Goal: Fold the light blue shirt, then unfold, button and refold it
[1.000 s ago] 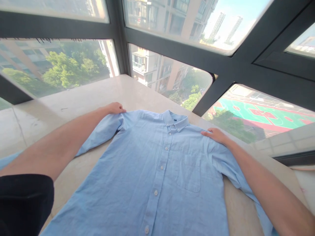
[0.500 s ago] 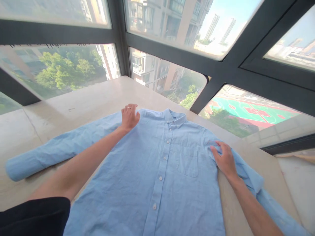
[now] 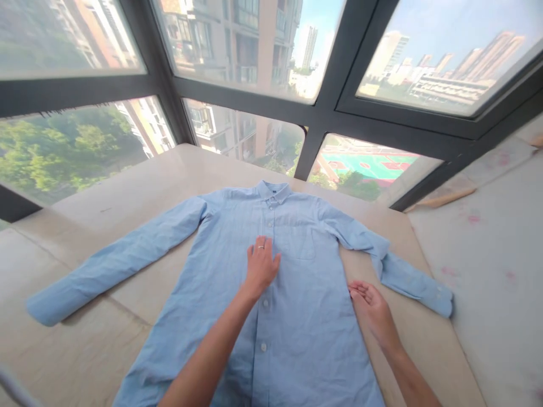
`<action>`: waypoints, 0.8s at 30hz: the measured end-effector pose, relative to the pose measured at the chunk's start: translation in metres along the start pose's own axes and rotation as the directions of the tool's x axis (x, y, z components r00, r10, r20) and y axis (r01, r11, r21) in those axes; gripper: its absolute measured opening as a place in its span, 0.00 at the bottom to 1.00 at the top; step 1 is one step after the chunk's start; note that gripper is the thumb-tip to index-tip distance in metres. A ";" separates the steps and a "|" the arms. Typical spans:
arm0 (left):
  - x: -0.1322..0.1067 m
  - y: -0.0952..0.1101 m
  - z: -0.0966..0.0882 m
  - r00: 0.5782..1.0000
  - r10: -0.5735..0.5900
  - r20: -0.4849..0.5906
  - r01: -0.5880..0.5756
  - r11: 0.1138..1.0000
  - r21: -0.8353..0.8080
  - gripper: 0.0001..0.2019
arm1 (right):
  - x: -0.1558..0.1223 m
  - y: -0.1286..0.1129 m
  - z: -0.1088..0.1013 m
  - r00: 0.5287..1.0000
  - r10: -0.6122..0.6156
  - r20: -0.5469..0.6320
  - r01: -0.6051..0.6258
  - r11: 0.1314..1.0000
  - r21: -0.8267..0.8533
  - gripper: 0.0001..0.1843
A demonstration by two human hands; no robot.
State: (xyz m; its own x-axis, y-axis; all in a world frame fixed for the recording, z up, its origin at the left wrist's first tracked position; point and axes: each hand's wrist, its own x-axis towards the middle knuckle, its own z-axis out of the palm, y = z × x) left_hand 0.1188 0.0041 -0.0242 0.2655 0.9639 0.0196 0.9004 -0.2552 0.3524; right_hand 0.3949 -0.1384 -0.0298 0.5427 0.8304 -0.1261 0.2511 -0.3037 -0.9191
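Observation:
A light blue button-up shirt point(image 3: 220, 271) lies face up and spread flat on a beige stone ledge point(image 3: 127, 198), collar toward the windows. One sleeve stretches out to the left, the other bends at the right. My left hand point(image 3: 261, 265), with a ring on one finger, rests flat and open on the button placket at chest height. My right hand point(image 3: 370, 308) lies open at the shirt's right side edge, fingers touching the fabric.
Dark-framed windows point(image 3: 314, 107) wrap around the far side of the ledge. A pale mattress-like surface with pink marks point(image 3: 487, 243) adjoins the ledge at the right. A light wooden stick point(image 3: 443, 198) lies by the window frame.
My left hand slid from the shirt's left shoulder to the centre of the chest. My right hand moved down from the right shoulder to the side edge. The view pulled back.

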 end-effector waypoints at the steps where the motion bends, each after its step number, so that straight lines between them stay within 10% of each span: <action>1: -0.010 0.005 0.004 1.000 0.023 0.021 -0.024 1.000 0.019 0.29 | -0.006 -0.005 -0.003 0.998 0.039 0.058 -0.040 0.999 0.013 0.23; 7: -0.046 0.008 0.014 0.993 0.114 0.018 -0.115 0.985 0.132 0.34 | -0.049 -0.024 -0.023 0.850 0.311 0.425 -0.389 0.915 0.109 0.23; 15: -0.042 0.003 0.014 0.990 0.142 -0.003 -0.140 0.978 0.153 0.33 | -0.116 -0.001 -0.044 0.705 0.252 0.663 -0.625 0.663 0.413 0.18; 20: -0.041 0.002 0.014 0.990 0.140 -0.024 -0.137 0.985 0.108 0.30 | -0.160 0.013 -0.051 0.739 0.183 0.649 -0.626 0.544 0.559 0.24; 24: -0.041 0.000 0.014 0.989 0.139 -0.051 -0.135 0.988 0.071 0.26 | -0.186 0.011 -0.035 0.827 0.208 0.522 -0.523 0.625 0.580 0.24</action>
State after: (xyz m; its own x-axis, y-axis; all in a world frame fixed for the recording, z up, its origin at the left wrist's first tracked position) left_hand 0.1128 -0.0366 -0.0386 0.3703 0.9217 0.1158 0.8783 -0.3880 0.2793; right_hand 0.3245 -0.3124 -0.0036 0.0824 0.8678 -0.4901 -0.5914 -0.3532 -0.7249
